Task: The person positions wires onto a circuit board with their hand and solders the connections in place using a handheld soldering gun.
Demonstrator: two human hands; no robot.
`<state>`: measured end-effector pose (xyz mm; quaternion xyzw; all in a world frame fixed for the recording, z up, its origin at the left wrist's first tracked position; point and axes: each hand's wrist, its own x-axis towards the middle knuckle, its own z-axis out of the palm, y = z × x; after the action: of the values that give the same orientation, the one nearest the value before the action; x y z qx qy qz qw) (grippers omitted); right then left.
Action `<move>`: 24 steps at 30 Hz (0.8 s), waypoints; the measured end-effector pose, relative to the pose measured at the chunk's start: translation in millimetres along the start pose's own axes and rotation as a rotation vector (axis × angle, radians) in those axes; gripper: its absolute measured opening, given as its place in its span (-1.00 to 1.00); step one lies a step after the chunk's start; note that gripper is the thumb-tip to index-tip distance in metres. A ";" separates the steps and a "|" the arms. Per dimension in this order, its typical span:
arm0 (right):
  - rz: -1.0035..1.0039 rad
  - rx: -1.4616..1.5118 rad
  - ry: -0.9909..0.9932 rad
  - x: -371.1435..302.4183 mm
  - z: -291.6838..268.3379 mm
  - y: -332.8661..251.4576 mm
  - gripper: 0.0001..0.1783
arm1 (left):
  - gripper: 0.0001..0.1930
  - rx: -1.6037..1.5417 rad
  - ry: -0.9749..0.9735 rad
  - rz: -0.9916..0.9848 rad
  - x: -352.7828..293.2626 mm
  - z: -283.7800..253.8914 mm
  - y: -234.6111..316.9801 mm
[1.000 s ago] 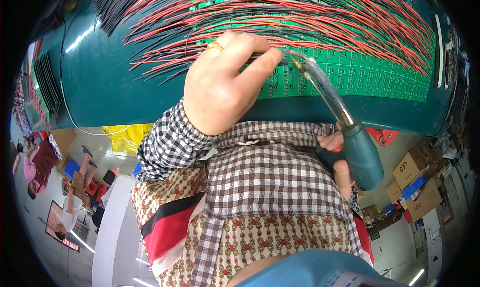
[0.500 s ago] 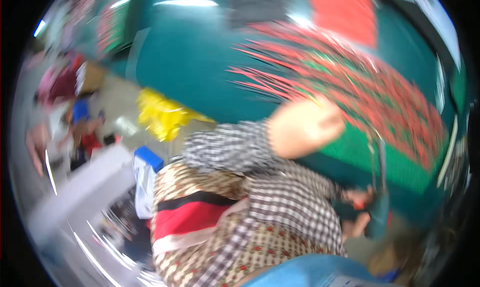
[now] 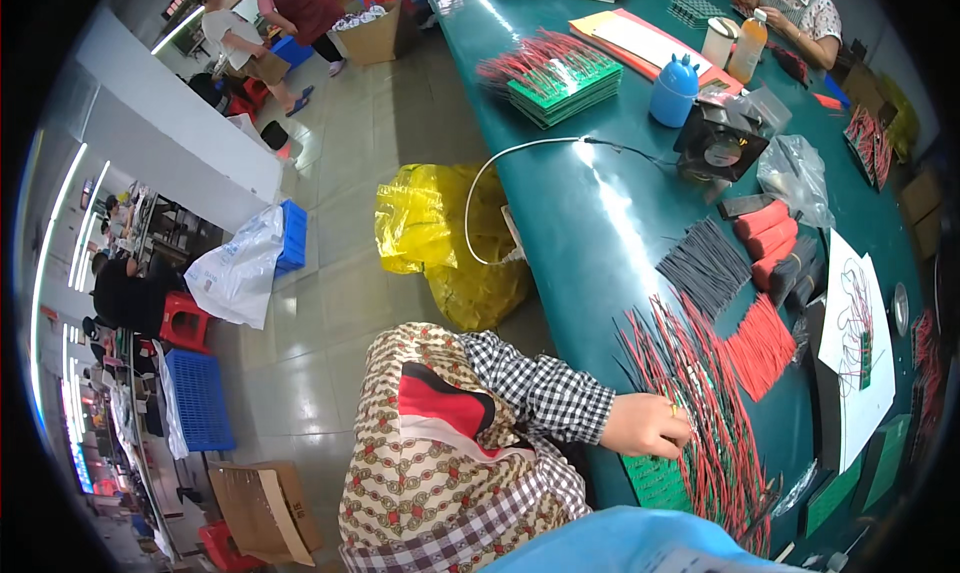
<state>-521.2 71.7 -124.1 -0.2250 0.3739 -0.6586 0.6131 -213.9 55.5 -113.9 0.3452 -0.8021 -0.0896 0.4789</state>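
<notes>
My left hand, in a black-and-white checked sleeve, is over the edge of a green circuit board. Its fingers are bent and pressed together beside a dense bundle of red and black wires lying across the board; what is between the fingertips is hidden. My right hand is not in view. Low at the right of the wires, the dark slender tips of a hand tool show. Bundles of cut black wires and red wires lie just beyond.
On the green table are a stack of wired boards, a small black fan, a blue cup, a bottle and white sheets. A yellow bag stands by the table's left edge. Other people are farther off.
The view has swung and steadied, showing more of the table and floor. My right hand, seen blurred with a tool earlier, has left the view. My left hand is now down at the board.
</notes>
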 end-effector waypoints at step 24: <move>0.008 -0.284 0.018 -98.6 23.9 -8.0 -0.07 | -0.64 0.094 -0.168 -0.132 13.1 -7.0 -6.3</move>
<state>-493.8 162.5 -87.1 -0.3019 0.4699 -0.5986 0.5742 -209.0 43.7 -104.0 0.4105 -0.8183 -0.1118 0.3865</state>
